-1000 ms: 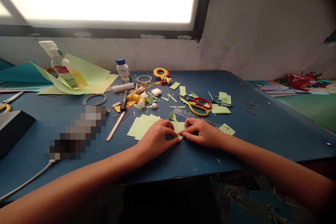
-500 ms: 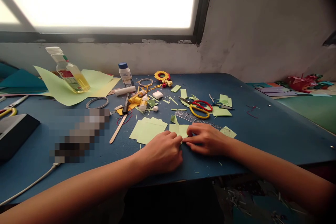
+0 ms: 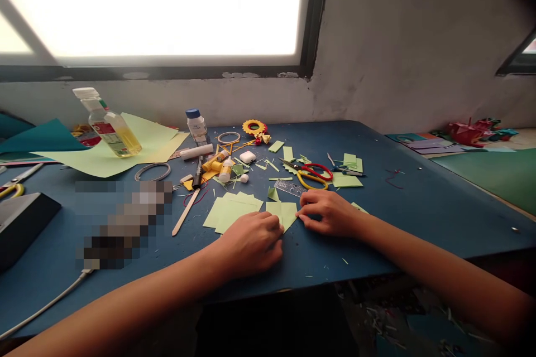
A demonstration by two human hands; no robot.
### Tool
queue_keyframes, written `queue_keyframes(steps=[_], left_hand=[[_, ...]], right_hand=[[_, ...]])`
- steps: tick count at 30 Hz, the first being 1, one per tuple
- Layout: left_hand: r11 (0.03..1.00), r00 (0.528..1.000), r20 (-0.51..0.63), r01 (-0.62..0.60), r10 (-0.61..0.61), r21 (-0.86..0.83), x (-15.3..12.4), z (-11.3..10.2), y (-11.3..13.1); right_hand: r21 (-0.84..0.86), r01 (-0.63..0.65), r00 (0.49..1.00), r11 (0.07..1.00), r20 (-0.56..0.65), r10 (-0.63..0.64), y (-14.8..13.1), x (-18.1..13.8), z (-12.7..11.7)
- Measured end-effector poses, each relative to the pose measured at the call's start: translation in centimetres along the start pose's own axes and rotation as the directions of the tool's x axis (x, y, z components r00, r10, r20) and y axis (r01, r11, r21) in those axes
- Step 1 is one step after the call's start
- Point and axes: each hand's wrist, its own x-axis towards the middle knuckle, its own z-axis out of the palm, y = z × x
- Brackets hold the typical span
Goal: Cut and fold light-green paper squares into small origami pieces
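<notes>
A small light-green sheet of paper (image 3: 281, 211) lies on the blue table between my hands, with a crease line down its middle. My left hand (image 3: 256, 241) is closed, its curled fingers pressed on the sheet's lower left part and hiding that corner. At the right edge of the same sheet, the bent fingertips and thumb of my right hand (image 3: 329, 213) come together on the paper. A stack of green paper squares (image 3: 234, 211) is just beyond my left hand. Partly behind my right hand lies a clear ruler (image 3: 288, 186).
Scissors with red and yellow handles (image 3: 314, 177) lie beyond my right hand, among green paper pieces (image 3: 347, 180). A wooden stick (image 3: 185, 213), a black marker (image 3: 198, 172) and small glue bottles (image 3: 225, 170) lie left of centre. An oil bottle (image 3: 113, 133) stands at the back left.
My hands have moved slightly apart, and more of the green sheet with its crease shows between them. The view has shifted a little to the right and upward.
</notes>
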Motion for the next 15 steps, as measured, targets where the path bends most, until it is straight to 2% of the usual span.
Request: queue_keyframes(steps=[3, 7, 15], left_hand=[[0.999, 1.0, -0.032, -0.001, -0.001, -0.041, -0.4, 0.2, -0.2], [0.998, 1.0, -0.011, 0.005, -0.006, -0.059, -0.6, 0.2, -0.1], [0.986, 0.999, -0.008, 0.043, -0.045, -0.16, -0.6, 0.0, 0.0]], right_hand=[[-0.028, 0.081, 0.997, 0.996, -0.002, -0.081, -0.8, 0.6, 0.2], [-0.109, 0.21, 0.978, 0.972, 0.036, -0.207, -1.6, 1.2, 0.8], [-0.123, 0.321, 0.945, 0.939, -0.023, -0.326, -1.9, 0.6, 0.8]])
